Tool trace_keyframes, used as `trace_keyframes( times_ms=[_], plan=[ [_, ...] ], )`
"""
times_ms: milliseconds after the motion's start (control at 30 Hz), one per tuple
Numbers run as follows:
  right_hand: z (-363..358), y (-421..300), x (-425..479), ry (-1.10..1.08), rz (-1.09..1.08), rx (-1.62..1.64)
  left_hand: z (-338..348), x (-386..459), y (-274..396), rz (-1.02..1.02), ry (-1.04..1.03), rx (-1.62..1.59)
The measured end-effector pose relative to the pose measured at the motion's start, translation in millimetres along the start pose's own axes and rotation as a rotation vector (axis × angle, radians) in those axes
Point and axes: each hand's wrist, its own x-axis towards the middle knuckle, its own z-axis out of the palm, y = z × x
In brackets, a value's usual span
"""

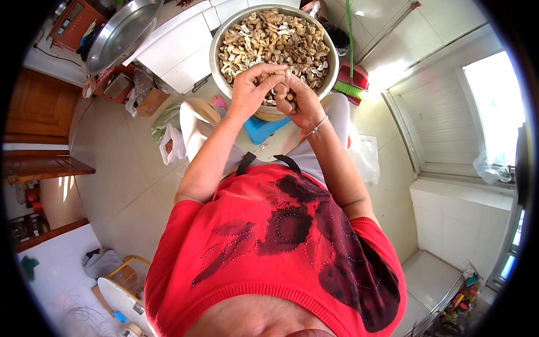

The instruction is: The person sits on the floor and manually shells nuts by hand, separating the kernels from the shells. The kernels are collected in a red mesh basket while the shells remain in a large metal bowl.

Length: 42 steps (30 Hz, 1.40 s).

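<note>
A large round metal basin (216,78) stands in front of me, heaped with peanut shells (273,40). Over its near edge my two hands meet fingertip to fingertip. My left hand (252,86) pinches a peanut (279,73) between thumb and fingers, and the right thumb and finger touch it from the other side. Several unshelled peanuts (289,96) lie in the curled fingers of my right hand (304,101), which has a bracelet at the wrist. The fingers partly hide the peanut at the tips.
A blue plastic stool (263,129) shows below the basin, between my knees. A green broom (351,89) and red dustpan (358,76) stand to the right. A white plastic bag (172,147) and a cardboard box (152,101) are on the left, below a large metal pan (122,38).
</note>
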Motion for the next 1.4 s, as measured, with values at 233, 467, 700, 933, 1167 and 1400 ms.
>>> trace_keyframes(
  times_ms=[233,467,700,933,1167,1400],
  plan=[
    [1.8,-24.4,0.5,-0.016,-0.491,-1.22,-3.4,4.4,17.3,-0.015,-0.139,0.141],
    [5.1,-28.4,5.6,0.016,-0.469,-1.35,-7.5,10.1,6.9,-0.066,-0.142,0.073],
    [-0.2,-18.4,13.2,0.035,-0.479,-1.238,-8.9,12.0,0.4,-0.038,-0.136,0.078],
    [-3.8,-10.7,14.4,0.025,-0.483,-1.124,-8.3,8.1,-3.3,-0.103,-0.118,-0.02],
    [-11.0,-8.9,7.5,0.04,-0.197,-0.582,-5.5,7.7,3.5,-0.004,-0.122,0.08],
    [3.6,-19.8,2.4,0.12,-0.08,-0.564,0.1,9.6,13.9,0.08,-0.146,0.301]
  ],
)
